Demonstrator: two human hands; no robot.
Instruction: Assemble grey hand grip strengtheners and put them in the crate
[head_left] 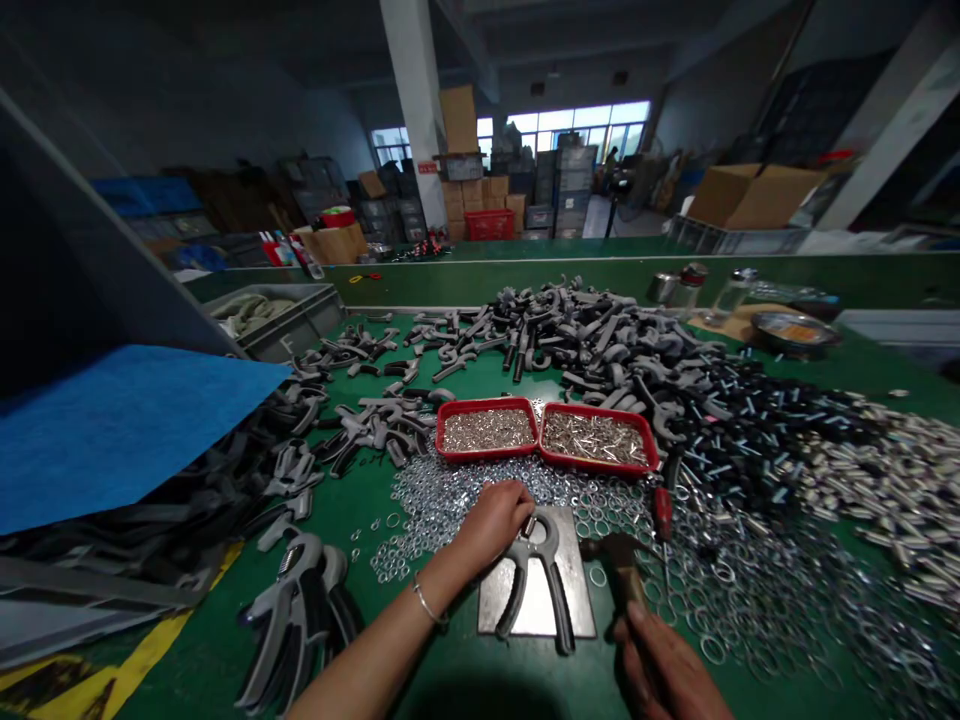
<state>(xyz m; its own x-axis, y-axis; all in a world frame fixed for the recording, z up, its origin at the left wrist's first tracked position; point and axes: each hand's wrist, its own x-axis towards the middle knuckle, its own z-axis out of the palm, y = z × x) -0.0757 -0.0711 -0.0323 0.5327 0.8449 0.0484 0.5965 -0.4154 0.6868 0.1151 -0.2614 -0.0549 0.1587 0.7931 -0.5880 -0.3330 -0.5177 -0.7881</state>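
Observation:
A grey spring clamp (537, 552) with black-lined handles lies on a square metal plate (517, 622), its handles pointing towards me. The fingers of my left hand (495, 522) are closed at the clamp's upper left side, beside a small shiny metal piece (529, 526); the fingertips are partly hidden. My right hand (664, 660) grips the wooden handle of a hammer (628, 575). The hammer's dark head is just right of the plate, apart from the clamp.
Beyond the plate stand two red trays (487, 458) of small metal pins. Loose rings (712, 600) spread right; a red-handled screwdriver (662, 515) lies near the hammer. Clamp parts (600, 335) heap at the back. More clamps (300, 610) lie left, and metal sleeves (885, 470) far right.

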